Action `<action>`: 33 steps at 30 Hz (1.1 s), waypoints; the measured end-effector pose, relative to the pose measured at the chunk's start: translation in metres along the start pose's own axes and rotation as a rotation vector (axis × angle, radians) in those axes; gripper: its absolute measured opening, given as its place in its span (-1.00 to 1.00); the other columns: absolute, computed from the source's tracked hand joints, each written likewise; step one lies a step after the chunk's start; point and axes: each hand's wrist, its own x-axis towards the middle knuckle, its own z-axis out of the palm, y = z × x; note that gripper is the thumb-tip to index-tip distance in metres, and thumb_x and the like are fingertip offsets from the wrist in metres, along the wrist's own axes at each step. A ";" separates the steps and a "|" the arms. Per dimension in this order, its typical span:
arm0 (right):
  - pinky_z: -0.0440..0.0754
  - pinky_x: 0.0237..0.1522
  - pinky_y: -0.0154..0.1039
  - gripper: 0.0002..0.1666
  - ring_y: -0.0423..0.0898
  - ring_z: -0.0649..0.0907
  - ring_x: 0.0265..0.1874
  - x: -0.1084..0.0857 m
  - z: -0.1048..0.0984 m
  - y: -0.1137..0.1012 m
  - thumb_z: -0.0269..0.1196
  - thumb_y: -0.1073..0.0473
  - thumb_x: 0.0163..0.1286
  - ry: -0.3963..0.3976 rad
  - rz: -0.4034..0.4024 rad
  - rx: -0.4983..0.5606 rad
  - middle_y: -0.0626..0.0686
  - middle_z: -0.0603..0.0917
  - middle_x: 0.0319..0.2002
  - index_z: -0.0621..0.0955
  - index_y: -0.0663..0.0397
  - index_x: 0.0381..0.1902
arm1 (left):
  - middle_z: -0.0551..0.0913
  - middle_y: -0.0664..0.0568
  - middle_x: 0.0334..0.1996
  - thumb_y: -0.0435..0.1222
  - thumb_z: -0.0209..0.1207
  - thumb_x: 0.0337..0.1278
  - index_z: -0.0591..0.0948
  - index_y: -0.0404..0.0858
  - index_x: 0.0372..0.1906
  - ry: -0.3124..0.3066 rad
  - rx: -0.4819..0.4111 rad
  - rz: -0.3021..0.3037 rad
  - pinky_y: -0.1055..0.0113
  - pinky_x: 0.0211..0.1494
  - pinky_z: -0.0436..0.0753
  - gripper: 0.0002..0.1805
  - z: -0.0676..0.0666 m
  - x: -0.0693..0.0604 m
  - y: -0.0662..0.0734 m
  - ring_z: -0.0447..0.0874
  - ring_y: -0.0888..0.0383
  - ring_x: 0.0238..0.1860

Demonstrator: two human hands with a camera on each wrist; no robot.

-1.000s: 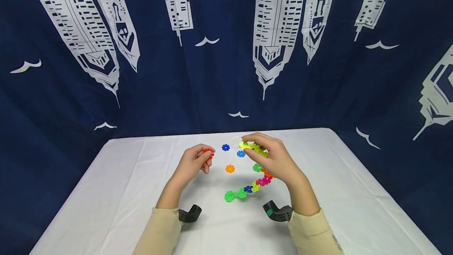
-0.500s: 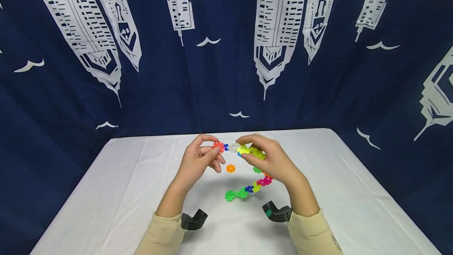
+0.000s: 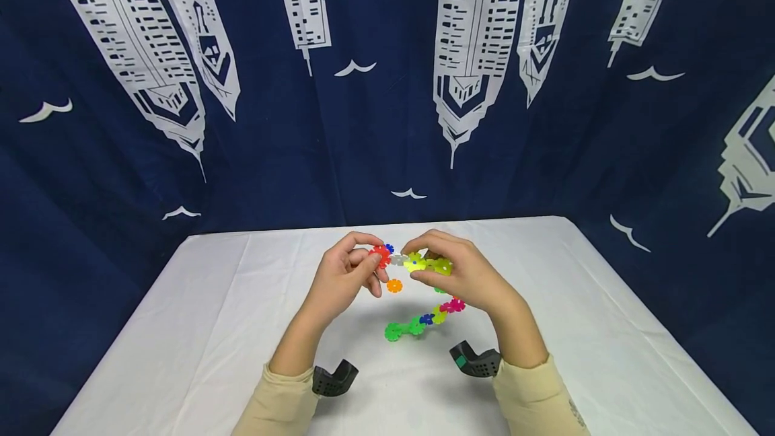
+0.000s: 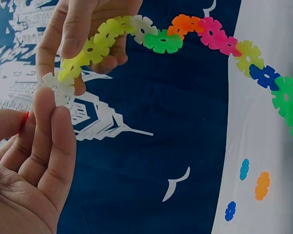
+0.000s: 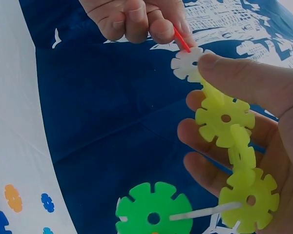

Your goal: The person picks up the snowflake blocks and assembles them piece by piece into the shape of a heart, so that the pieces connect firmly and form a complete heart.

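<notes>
Between thumb and fingers, my left hand [image 3: 346,273] pinches a red snowflake disc [image 3: 381,256], seen edge-on in both wrist views. My right hand [image 3: 463,268] holds one end of a chain of interlocked plastic discs by its yellow discs [image 5: 224,119]. A white disc [image 5: 186,64] forms that end, and the red disc's edge meets its rim in the right wrist view. How deep the slots engage cannot be told. The chain runs on through white, green [image 4: 163,41], orange, pink and dark blue discs to green discs [image 3: 393,332] at the near end.
Loose on the white tablecloth [image 3: 212,328] lie an orange disc [image 3: 394,286], a dark blue disc [image 4: 230,211] and a light blue disc [image 4: 244,169]. A navy curtain [image 3: 375,140] with white building prints hangs behind the table.
My left hand has moved right with the red disc, bringing it up to the white disc. The right hand has stayed nearly in place, holding the chain.
</notes>
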 end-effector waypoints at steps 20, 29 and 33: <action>0.62 -0.22 -0.26 -0.73 -0.09 0.59 -0.33 0.000 0.001 0.000 0.28 0.20 0.41 -0.172 0.061 0.186 -0.05 0.65 -0.26 0.54 -0.05 0.03 | 0.66 -0.32 -0.42 -0.41 0.03 0.43 0.50 -0.32 0.10 -0.015 0.023 0.026 0.29 -0.33 0.74 -0.77 0.004 -0.003 0.005 0.63 0.13 -0.63; 0.67 -0.17 -0.26 -0.84 -0.16 0.64 -0.30 0.002 0.005 0.001 0.27 0.27 0.40 -0.112 0.038 0.175 -0.10 0.69 -0.22 0.59 -0.10 -0.14 | 0.65 -0.29 -0.45 -0.43 0.04 0.42 0.53 -0.30 0.06 -0.021 0.058 0.034 0.31 -0.33 0.73 -0.79 0.008 -0.004 0.007 0.63 0.02 -0.64; 0.66 -0.24 -0.28 -0.85 -0.16 0.62 -0.40 0.002 0.005 -0.001 0.30 0.29 0.37 -0.083 0.014 0.164 -0.12 0.69 -0.32 0.62 -0.11 -0.20 | 0.65 -0.29 -0.45 -0.44 0.05 0.42 0.53 -0.32 0.06 -0.017 0.039 0.024 0.31 -0.35 0.74 -0.80 0.009 -0.004 0.008 0.63 0.09 -0.64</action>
